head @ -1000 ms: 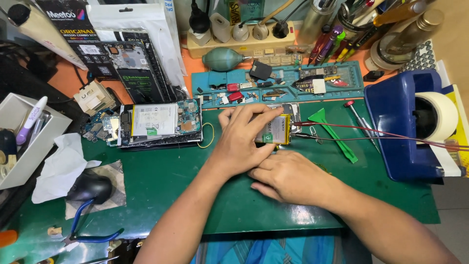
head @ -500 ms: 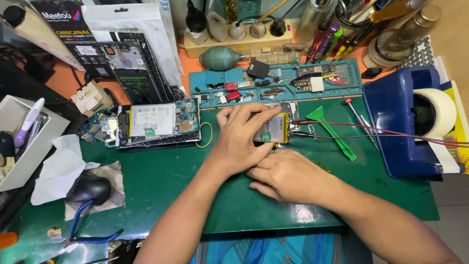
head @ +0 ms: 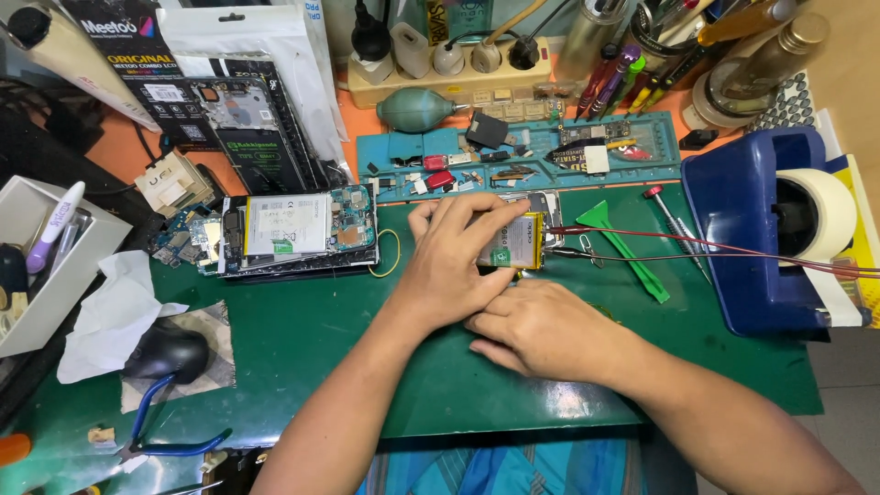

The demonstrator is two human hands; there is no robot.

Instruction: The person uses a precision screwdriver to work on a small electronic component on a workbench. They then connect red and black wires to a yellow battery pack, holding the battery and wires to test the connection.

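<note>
An opened phone [head: 524, 240] with a yellowish battery showing lies on the green mat [head: 312, 339] at centre. My left hand [head: 454, 261] lies over its left part, with the fingers curled along the top edge and gripping it. My right hand [head: 541, 328] rests just below, with its fingers pressed against the phone's lower edge. Red and black probe leads [head: 642, 240] run from the right to the phone's right side.
A second opened phone [head: 293, 229] lies to the left. A teal parts tray [head: 660, 151] sits behind, a green pry tool [head: 623, 247] and a screwdriver [head: 674, 225] to the right, a blue tape dispenser [head: 761, 238] far right. Blue-handled pliers [head: 151, 431], a tissue [head: 115, 316] and a white box [head: 37, 275] are at left.
Both hands stay on the phone; the fingers have shifted only slightly. Nothing else has moved.
</note>
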